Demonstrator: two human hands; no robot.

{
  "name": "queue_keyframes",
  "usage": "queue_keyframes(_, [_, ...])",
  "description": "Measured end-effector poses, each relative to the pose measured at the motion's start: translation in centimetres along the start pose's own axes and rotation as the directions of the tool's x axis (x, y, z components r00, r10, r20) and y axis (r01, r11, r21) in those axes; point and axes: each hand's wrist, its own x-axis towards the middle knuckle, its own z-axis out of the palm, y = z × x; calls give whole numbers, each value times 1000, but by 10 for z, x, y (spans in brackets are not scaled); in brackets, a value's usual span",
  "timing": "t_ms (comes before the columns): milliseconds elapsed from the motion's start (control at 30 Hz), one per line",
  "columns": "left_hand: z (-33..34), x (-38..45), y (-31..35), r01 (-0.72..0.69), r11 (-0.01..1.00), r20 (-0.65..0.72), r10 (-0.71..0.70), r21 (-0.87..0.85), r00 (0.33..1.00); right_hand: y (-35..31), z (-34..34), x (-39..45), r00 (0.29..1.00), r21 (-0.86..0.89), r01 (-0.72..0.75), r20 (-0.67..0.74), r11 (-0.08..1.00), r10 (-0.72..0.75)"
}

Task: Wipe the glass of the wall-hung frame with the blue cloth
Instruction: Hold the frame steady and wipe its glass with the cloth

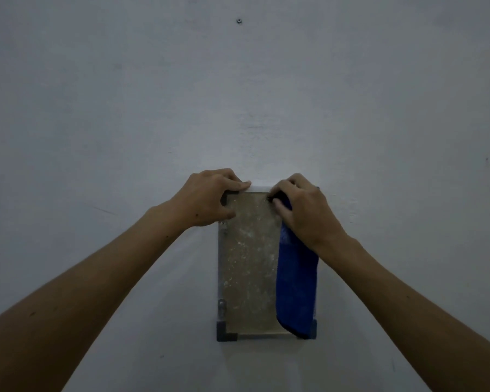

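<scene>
A small upright frame [220, 267] hangs on the wall, its glass [249, 264] dusty and speckled, with dark corner pieces at the bottom. My left hand [210, 198] grips the frame's top left corner, fingers over the top edge and thumb on the glass side. My right hand [303, 210] holds the blue cloth [296, 281] against the top right corner of the glass. The cloth hangs down from under that hand along the right side, covering the frame's right edge almost to the bottom.
The pale wall [238, 108] fills the view around the frame. A small screw or nail [239, 21] sticks out of the wall high above the frame.
</scene>
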Motion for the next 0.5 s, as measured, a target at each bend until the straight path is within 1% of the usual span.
queue_keyframes(33, [0,-1,0,-4,1000,-4,4,-5,1000,-2,2,0,1000,-3,-4,-10,1000,4])
queue_keyframes(67, [0,-1,-1,-9,1000,-8,9,-11,1000,-5,4,-2,1000,-11,17,15,1000,-17])
queue_keyframes(133, [1,-2,-1,-18,1000,-19,18,-25,1000,-9,7,-7,991,-23,82,112,996,-79])
queue_keyframes(167, [1,-3,-1,-20,999,-27,20,-29,999,-9,6,-6,987,-20,93,130,995,-89])
queue_keyframes(200, [2,-3,0,-21,999,-32,20,-31,999,-7,4,-2,992,-17,71,107,997,-68])
queue_keyframes(267, [3,-4,1,-22,999,-42,21,-33,999,-5,0,5,1000,3,3,-8,1000,-3])
queue_keyframes(300, [4,-4,1,-24,999,-51,22,-36,998,-6,1,6,1000,3,-8,-24,1000,8])
queue_keyframes(333, [5,-5,2,-27,999,-59,25,-41,998,-9,3,4,1000,-8,10,0,1000,-10])
queue_keyframes(400, [5,-7,3,-28,998,-75,23,-56,997,-14,7,-2,991,-35,80,109,996,-76])
queue_keyframes(433, [5,-8,3,-26,998,-79,21,-64,997,-15,8,-2,986,-34,95,138,995,-90])
queue_keyframes(467, [5,-9,3,-23,997,-76,17,-71,997,-13,6,1,990,-30,74,123,997,-70])
queue_keyframes(500, [5,-9,3,-22,997,-70,16,-78,997,-11,4,4,997,-10,31,65,999,-30])
